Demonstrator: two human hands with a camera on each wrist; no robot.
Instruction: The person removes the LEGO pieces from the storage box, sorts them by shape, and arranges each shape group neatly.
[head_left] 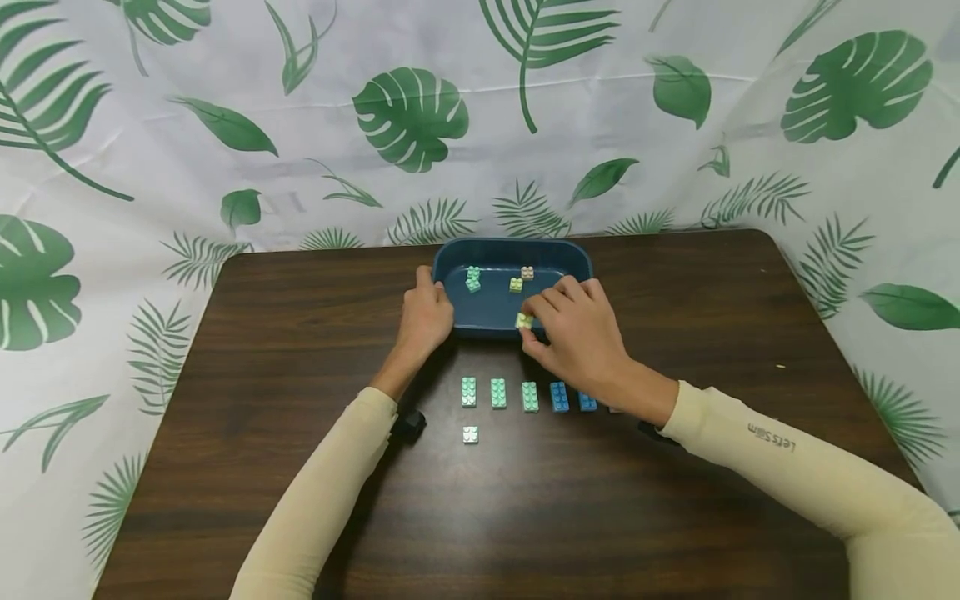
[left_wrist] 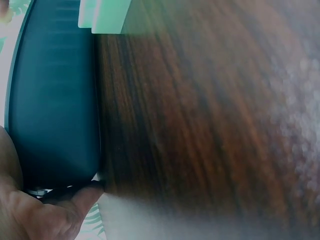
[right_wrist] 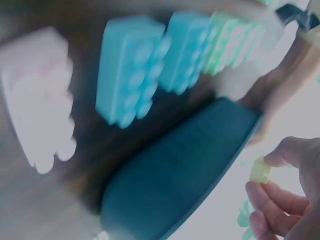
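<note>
My right hand (head_left: 581,333) pinches a small pale yellow toy brick (head_left: 524,320) between thumb and fingertips, over the front rim of a dark blue tray (head_left: 480,327). In the right wrist view this brick (right_wrist: 260,170) shows clearly at the fingertips. At the tray's left end my left hand (head_left: 427,315) holds the side wall, its thumb (left_wrist: 89,197) by the lower corner in the left wrist view. Inside the tray lie another yellow brick (head_left: 516,285), a pale pink brick (head_left: 527,272) and two mint green bricks (head_left: 473,284) close together.
In front of the tray stands a row of longer bricks: three mint green ones (head_left: 498,393), then two blue ones (head_left: 559,397), and a pale pink one (right_wrist: 37,95) partly under my right wrist. A small pale brick (head_left: 470,434) lies nearer. Leaf-print cloth (head_left: 315,167) hangs behind the table.
</note>
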